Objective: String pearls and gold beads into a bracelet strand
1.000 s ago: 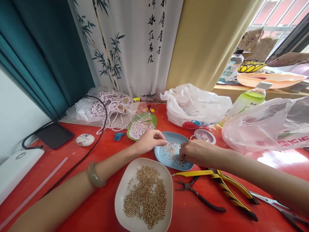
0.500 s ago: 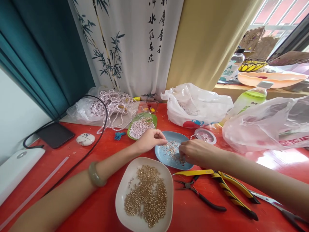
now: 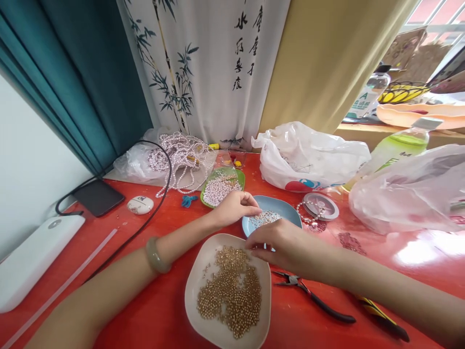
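Note:
My left hand (image 3: 238,209) is closed in a pinch at the left rim of a blue plate (image 3: 290,209). Whatever lies between its thumb and forefinger is too small to make out. Thin metal pins (image 3: 267,217) lie in a loose heap on that plate. Over the upper right corner of a cream tray (image 3: 192,291), my right hand (image 3: 279,242) has thumb and forefinger drawn together, pointing left. Anything in its fingertips cannot be made out. Many small gold beads (image 3: 232,291) fill the middle of the tray.
Black-handled pliers (image 3: 316,300) and a yellow-black tool handle (image 3: 385,320) lie under and beside my right forearm. Behind are a green tray (image 3: 241,180) of pearly beads, a ribbon spool (image 3: 325,206) and plastic bags (image 3: 308,155). A black cable (image 3: 145,223) crosses the left side.
My right hand has moved from the pins on the blue plate, toward me and left, to the edge of the bead tray. My left hand keeps its pinch. The view has shifted slightly.

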Motion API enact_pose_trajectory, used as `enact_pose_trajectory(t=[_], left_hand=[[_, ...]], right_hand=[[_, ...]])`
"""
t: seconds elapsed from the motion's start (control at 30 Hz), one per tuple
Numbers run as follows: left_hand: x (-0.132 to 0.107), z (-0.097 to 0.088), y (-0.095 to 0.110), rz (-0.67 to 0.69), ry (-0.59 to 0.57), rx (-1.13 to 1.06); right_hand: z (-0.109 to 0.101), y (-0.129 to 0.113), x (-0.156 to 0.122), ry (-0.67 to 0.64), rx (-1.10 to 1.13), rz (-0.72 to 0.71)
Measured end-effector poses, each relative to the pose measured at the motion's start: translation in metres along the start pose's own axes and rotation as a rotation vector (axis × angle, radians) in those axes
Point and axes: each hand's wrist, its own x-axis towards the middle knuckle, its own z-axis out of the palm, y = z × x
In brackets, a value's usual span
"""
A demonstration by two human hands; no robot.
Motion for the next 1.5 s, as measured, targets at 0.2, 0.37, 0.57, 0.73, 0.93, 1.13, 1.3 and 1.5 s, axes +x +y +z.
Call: enact_pose_trajectory(t=[0.2,0.37,0.57,0.73,0.93,1.13,1.3,1.5], left_hand=[[0.001,-0.001,-0.002,0.013,-0.012,0.006],[0.002,-0.001,-0.005,-0.007,-0.007,-0.006],[0.002,-0.001,-0.006,-0.015,-0.009,0.015],[0.003,-0.002,-0.009,-0.002,-0.019,0.020],[0.003,-0.002,-0.008,-0.001,-0.017,0.044],[0.002,-0.002,-0.007,0.000,-0.019,0.051],[0.002,-0.001,-0.007,0.001,-0.023,0.049],[0.002,0.000,-0.007,0.001,-0.018,0.051]], right_hand=[[-0.002,0.002,0.001,0.082,0.039,-0.023],[-0.024,0.017,-0.013,0.156,-0.070,0.085],[-0.031,0.049,-0.028,-0.073,-0.374,0.237],[-0.016,0.053,-0.026,-0.252,-0.552,0.276],[-0.011,0.054,-0.018,-0.233,-0.645,0.293],[-0.011,0.056,-0.015,-0.274,-0.664,0.308],[-0.011,0.053,-0.014,-0.280,-0.699,0.263],[-0.011,0.050,-0.009,-0.313,-0.803,0.214]])
